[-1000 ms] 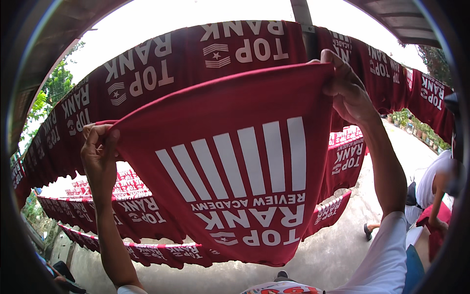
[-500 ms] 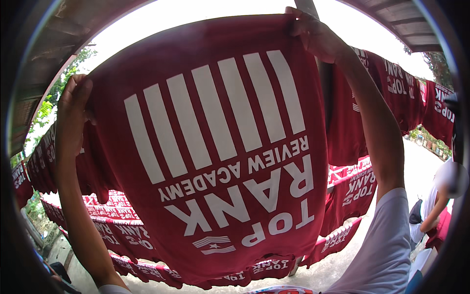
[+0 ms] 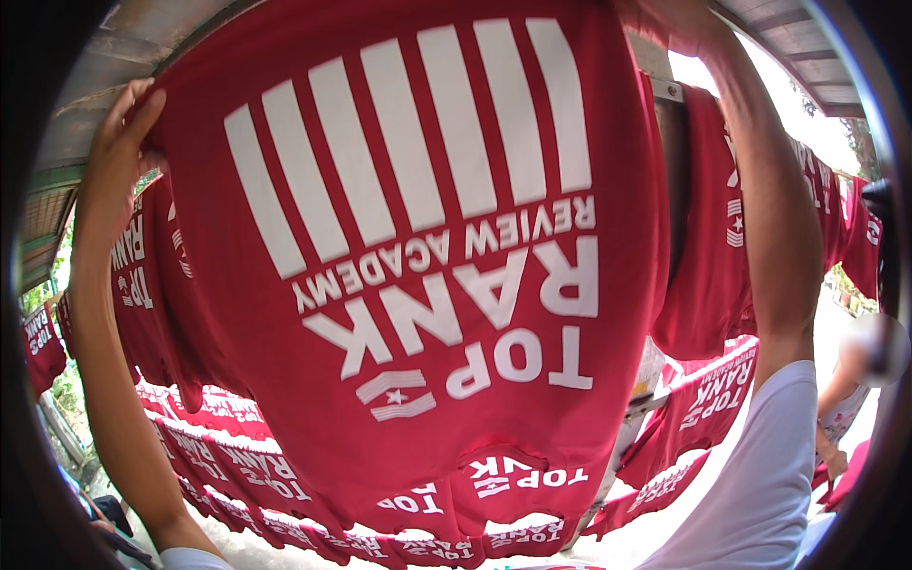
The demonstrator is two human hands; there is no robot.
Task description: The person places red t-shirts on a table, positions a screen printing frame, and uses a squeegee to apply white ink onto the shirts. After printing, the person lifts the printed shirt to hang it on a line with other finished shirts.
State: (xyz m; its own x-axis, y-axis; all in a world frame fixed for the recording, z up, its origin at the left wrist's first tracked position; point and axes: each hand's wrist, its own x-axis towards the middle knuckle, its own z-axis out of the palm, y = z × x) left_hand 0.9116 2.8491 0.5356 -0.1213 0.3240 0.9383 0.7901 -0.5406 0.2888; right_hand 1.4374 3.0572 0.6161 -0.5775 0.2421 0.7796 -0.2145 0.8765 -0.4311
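Note:
A dark red T-shirt (image 3: 418, 256) with white lettering and thick white stripes hangs upside down in front of me, stretched between my raised hands. My left hand (image 3: 122, 142) grips its upper left edge, thumb toward me. At the upper right, my right hand (image 3: 674, 27) is closed on the other corner and partly cut off by the picture's top edge. The shirt's top edge also runs out of view there. Its neck opening is at the bottom, in front of other red shirts.
Several matching shirts (image 3: 233, 475) hang in rows behind and below, with more red shirts (image 3: 708, 294) on the right. A metal post (image 3: 673, 161) stands behind the held shirt. Roof panels (image 3: 788, 43) overhang the top corners. Another person's arm (image 3: 836, 404) shows at the right edge.
Both my hands have risen with the shirt, so its top now passes out of view. The hanging rows look closer. The person at the right has shifted.

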